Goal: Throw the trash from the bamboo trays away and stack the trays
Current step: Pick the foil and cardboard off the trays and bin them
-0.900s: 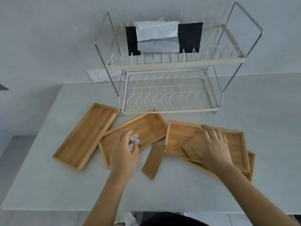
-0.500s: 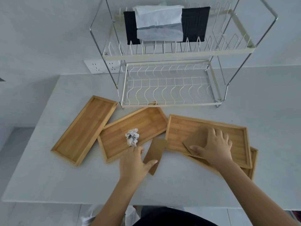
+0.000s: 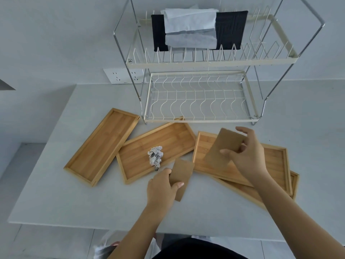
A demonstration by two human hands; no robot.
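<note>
Several bamboo trays lie on the white table. The left tray (image 3: 101,146) holds nothing. A crumpled foil ball (image 3: 155,158) sits in the middle tray (image 3: 168,139). The right tray (image 3: 274,161) rests on top of another tray (image 3: 294,182) that peeks out beneath it. My right hand (image 3: 246,154) holds a brown cardboard piece (image 3: 224,148) lifted above the right tray. Near the table's front, my left hand (image 3: 162,186) grips a second, smaller brown cardboard piece (image 3: 182,176) between the middle and right trays.
A two-tier wire dish rack (image 3: 201,101) stands just behind the trays, with a black cloth and white paper (image 3: 190,28) on its upper tier. A wall socket (image 3: 121,75) is behind it on the left. The table's front edge runs close to my body.
My left hand left the foil ball in the middle tray and took hold of the small cardboard piece. My right hand raised its cardboard piece off the right tray.
</note>
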